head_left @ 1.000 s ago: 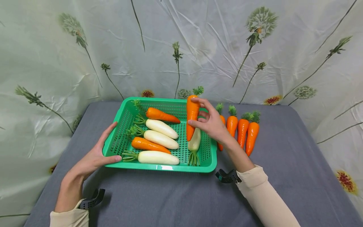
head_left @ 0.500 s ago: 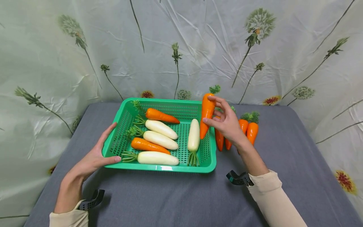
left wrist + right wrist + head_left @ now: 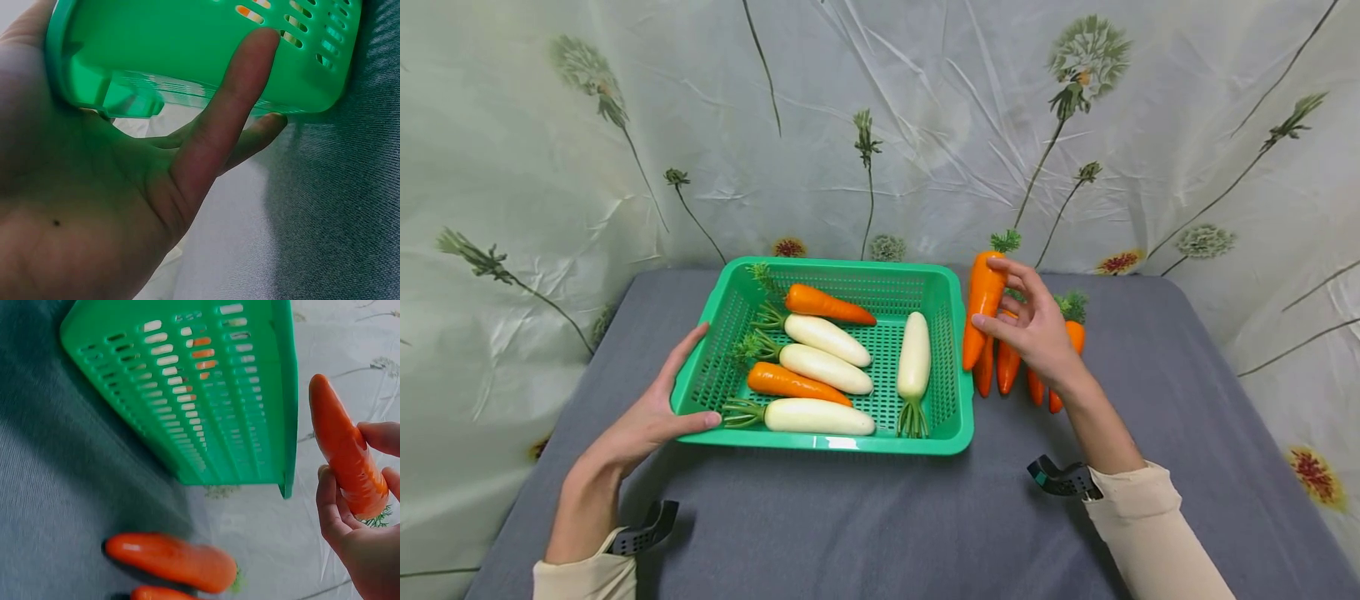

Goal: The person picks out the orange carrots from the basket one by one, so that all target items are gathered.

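My right hand [image 3: 1037,323] pinches a carrot [image 3: 982,308] between thumb and fingers, its green top up and its tip down. The carrot is held just beyond the right rim of a green plastic basket [image 3: 895,447]. My left hand [image 3: 643,421] grips the basket's near left corner, thumb at the rim and fingers along the outer wall [image 3: 181,69]. Inside lie several white radishes [image 3: 820,417] and two carrots [image 3: 831,306]. One radish [image 3: 913,358] lies lengthwise on the right side, leaves toward me.
Several loose carrots [image 3: 1077,337] lie in a row on the grey cloth [image 3: 865,525], right of the basket and partly hidden behind my right hand. A pale curtain [image 3: 955,125] with printed dandelions hangs behind the table.
My right hand has moved right with the carrot, from above the upright radish to outside the basket's right rim. The left hand and basket have stayed in place.
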`<state>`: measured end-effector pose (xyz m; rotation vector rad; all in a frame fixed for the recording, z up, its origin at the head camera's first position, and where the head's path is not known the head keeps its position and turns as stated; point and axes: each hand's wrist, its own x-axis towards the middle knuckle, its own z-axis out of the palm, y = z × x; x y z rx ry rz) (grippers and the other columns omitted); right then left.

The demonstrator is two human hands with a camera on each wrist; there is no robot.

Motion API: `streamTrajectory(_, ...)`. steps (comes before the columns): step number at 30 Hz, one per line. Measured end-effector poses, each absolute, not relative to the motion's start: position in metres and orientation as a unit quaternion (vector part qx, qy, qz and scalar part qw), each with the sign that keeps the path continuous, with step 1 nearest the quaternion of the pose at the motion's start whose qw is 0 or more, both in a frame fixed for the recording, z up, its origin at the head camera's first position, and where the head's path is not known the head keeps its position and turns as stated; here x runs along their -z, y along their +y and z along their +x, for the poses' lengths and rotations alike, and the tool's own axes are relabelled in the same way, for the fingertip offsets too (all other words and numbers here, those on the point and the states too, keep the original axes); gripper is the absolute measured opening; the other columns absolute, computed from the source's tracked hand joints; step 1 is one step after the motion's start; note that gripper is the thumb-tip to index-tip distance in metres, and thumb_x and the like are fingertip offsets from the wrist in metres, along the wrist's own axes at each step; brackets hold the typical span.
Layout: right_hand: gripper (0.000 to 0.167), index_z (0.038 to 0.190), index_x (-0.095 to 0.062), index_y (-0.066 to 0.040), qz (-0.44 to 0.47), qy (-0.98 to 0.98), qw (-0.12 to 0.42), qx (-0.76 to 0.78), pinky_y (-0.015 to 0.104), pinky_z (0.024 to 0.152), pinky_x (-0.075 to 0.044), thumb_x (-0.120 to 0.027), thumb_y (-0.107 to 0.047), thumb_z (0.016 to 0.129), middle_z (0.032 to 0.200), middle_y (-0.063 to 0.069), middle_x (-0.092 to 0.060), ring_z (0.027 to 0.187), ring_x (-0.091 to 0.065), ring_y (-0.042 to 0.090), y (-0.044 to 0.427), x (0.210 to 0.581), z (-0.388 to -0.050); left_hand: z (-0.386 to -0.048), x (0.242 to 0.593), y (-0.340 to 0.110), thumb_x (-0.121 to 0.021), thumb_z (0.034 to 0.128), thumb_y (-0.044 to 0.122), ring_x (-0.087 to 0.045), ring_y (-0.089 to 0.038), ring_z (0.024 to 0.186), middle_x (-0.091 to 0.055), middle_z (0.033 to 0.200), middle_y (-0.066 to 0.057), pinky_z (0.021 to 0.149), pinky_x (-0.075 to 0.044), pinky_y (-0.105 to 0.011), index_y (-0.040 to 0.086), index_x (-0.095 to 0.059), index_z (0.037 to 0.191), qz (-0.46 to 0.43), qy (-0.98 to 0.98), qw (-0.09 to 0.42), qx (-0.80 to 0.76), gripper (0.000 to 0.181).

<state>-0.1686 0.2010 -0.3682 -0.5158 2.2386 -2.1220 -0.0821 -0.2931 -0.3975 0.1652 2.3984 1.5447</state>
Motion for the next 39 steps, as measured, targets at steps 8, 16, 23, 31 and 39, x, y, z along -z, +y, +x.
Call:
streamTrajectory(8, 0.069, 0.155, -0.043, -0.014, -0.153, 0.725, -0.005, 0.672, 0.02, 0.087, -0.057, -0.069, 0.005, 0.094, 0.141, 0.005, -0.045, 0.116, -0.065, 0.01, 0.22, 0.371, -0.166, -0.082, 0.397, -0.293, -0.076, 0.0892, 0.009, -0.04, -0.015, 0.122, -0.004, 0.171, -0.015, 0.089, -0.041, -0.018, 0.048, -0.001, 0.165, 0.061, 0.828, 0.14, -0.539, 0.114)
streamTrajectory(16, 0.071, 0.156, -0.042, -0.012, -0.15, 0.724, -0.009, 0.673, 0.019, 0.085, -0.057, -0.069, 0.008, 0.093, 0.14, 0.005, -0.046, 0.115, -0.066, 0.01, 0.232, 0.377, -0.165, -0.082, 0.398, -0.295, -0.076, 0.0885, 0.005, -0.045, -0.007, 0.12, -0.004, 0.171, -0.017, 0.089, -0.044, -0.015, 0.044, 0.0, 0.166, 0.077, 0.816, 0.141, -0.555, 0.116)
streamTrajectory(23, 0.07, 0.157, -0.041, -0.013, -0.136, 0.734, -0.007, 0.666, 0.02, 0.086, -0.058, -0.069, 0.005, 0.095, 0.14, 0.003, -0.047, 0.116, -0.066, 0.007, 0.244, 0.383, -0.161, -0.081, 0.397, -0.295, -0.077, 0.0894, 0.008, -0.038, -0.011, 0.126, 0.0, 0.172, -0.015, 0.09, -0.04, -0.015, 0.046, 0.0, 0.166, 0.07, 0.823, 0.144, -0.545, 0.115)
streamTrajectory(31, 0.07, 0.157, -0.041, -0.013, -0.119, 0.731, -0.011, 0.672, 0.019, 0.083, -0.058, -0.068, 0.006, 0.095, 0.139, 0.002, -0.046, 0.114, -0.068, 0.005, 0.263, 0.39, -0.155, -0.084, 0.398, -0.292, -0.075, 0.0905, 0.008, -0.037, -0.014, 0.129, 0.001, 0.173, -0.014, 0.092, -0.039, -0.015, 0.049, -0.001, 0.165, 0.067, 0.823, 0.145, -0.545, 0.113)
streamTrajectory(39, 0.069, 0.156, -0.042, -0.014, -0.096, 0.77, -0.022, 0.63, 0.014, 0.083, -0.053, -0.068, 0.004, 0.095, 0.133, -0.003, -0.05, 0.104, -0.067, 0.0, 0.281, 0.403, -0.148, -0.082, 0.398, -0.294, -0.076, 0.0902, 0.008, -0.038, -0.012, 0.128, 0.002, 0.173, -0.015, 0.09, -0.041, -0.015, 0.048, 0.0, 0.165, 0.066, 0.824, 0.144, -0.543, 0.114)
